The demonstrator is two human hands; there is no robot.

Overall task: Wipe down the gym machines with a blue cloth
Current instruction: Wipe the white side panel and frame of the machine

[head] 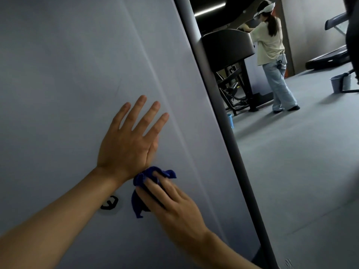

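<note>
1. One blue cloth (pixel 144 191), bunched, on pale machine panel (pixel 68 74).
2. Right hand (pixel 172 206): straight fingers press the cloth flat against the panel.
3. Left hand (pixel 130 144): fingers spread, palm on panel just above cloth.
4. Dark frame post (pixel 229 136) at panel's right edge.

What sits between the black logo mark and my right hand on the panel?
Head view: the blue cloth, bunched under the right hand, right of the logo mark.

Dim room, ceiling strip light (pixel 209 9), slight blur, tilted view.
</note>
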